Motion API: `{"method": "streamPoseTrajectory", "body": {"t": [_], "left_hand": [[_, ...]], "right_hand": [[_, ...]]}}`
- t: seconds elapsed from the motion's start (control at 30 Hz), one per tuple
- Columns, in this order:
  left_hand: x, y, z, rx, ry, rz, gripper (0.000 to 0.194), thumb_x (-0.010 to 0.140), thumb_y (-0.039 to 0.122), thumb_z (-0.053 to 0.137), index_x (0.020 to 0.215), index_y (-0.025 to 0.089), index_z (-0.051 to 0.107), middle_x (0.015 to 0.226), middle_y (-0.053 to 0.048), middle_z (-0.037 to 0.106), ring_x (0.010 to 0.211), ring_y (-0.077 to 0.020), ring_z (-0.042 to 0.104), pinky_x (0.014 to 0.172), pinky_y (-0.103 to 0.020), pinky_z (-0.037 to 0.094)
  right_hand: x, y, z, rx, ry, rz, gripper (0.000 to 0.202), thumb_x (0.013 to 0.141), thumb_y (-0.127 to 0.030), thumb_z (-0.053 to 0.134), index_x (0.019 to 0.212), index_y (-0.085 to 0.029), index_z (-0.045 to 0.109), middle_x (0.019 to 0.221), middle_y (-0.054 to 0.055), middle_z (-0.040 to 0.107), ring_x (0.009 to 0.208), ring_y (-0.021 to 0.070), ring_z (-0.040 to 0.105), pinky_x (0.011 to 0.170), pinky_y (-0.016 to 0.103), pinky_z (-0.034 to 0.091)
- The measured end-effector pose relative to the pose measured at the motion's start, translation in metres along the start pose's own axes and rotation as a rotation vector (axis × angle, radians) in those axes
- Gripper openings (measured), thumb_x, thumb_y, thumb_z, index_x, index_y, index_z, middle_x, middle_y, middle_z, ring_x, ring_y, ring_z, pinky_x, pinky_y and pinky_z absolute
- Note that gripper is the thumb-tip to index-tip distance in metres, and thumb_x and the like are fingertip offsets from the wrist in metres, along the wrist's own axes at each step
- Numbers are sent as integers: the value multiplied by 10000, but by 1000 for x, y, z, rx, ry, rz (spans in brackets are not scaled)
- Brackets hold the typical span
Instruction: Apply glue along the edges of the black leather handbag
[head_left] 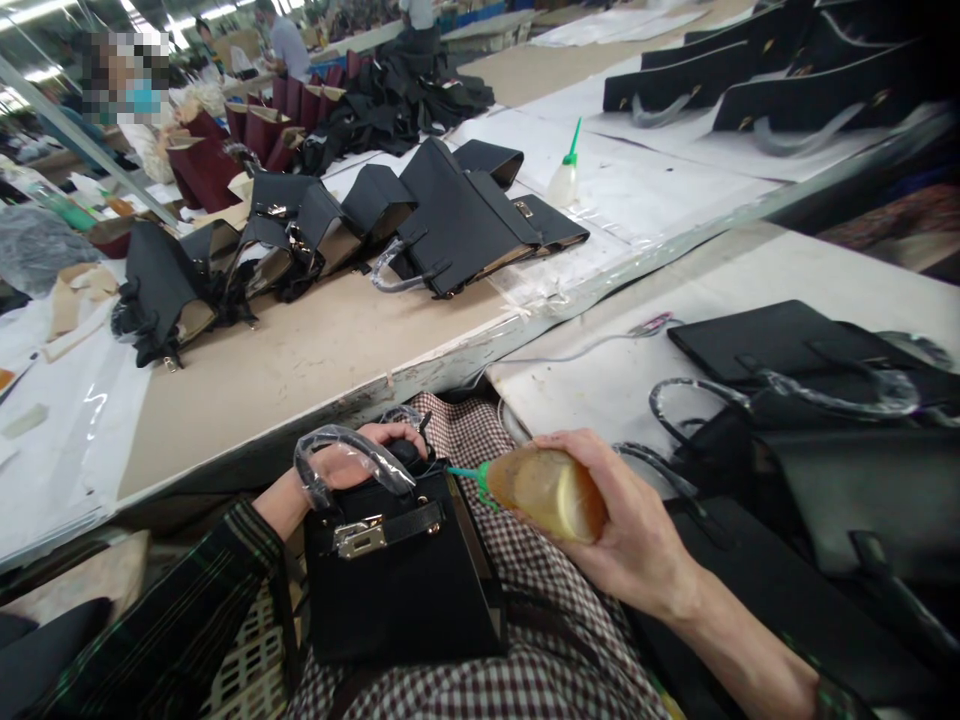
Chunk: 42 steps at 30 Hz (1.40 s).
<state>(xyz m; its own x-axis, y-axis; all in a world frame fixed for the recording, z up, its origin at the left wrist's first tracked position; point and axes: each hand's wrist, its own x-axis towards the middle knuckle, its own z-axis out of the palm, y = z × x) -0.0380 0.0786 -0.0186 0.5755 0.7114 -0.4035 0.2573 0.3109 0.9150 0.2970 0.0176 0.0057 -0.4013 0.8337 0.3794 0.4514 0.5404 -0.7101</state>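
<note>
A black handbag [397, 600] with a silver-coloured clasp and plastic-wrapped handles rests on the checked cloth over my lap. My left hand [367, 455] reaches behind the wrapped handle and is closed on the bag's top edge, its fingertips partly hidden. In my right hand [615, 520] is a bottle [551, 490] of amber liquid, tipped sideways. Its thin green nozzle points left and ends at the bag's upper right corner, close to my left fingers.
Black bags [465, 220] and maroon pieces [202, 165] stand on the long table [322, 370]. A second green-tipped bottle [564, 180] is farther back. More black bags [832, 400] lie on the right-hand table [570, 390]. People are in the background.
</note>
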Motion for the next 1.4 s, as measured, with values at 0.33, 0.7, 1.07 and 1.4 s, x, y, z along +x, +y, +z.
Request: {"method": "streamPoseTrajectory", "body": {"t": [0.33,0.7,1.07,1.4], "left_hand": [[-4,4,0,19,-1,-29,324,636,136,733,958,176,734,1028,-59,714,955,-219,617,935,-380,492],[-5,-7,-3,33,-18,-23,346,689,106,719,1018,212,745,1112,-45,724,1070,-232,626,1054,-406,431],[-8,7,5,88,-20,-4,298,737,231,685,1029,176,707,1093,-78,710,1015,-242,639,939,-392,488],[-34,41,1,426,3,101,308,845,380,677,1091,194,680,1094,-51,693,988,-238,625,908,-339,457]], "right_hand": [[-19,-7,-15,28,-230,96,565,881,-245,736,1370,-247,453,1205,101,666,1028,264,686,853,339,568],[-27,-16,-21,118,-378,185,472,920,-250,722,1310,-292,460,1112,36,664,906,204,674,761,313,550],[-32,-10,-19,71,-299,120,589,852,-156,725,1360,-257,444,1175,73,654,989,241,668,820,336,550],[-46,-7,-19,64,-302,341,433,923,-364,739,1277,-286,501,1101,35,691,890,223,692,761,349,564]]}}
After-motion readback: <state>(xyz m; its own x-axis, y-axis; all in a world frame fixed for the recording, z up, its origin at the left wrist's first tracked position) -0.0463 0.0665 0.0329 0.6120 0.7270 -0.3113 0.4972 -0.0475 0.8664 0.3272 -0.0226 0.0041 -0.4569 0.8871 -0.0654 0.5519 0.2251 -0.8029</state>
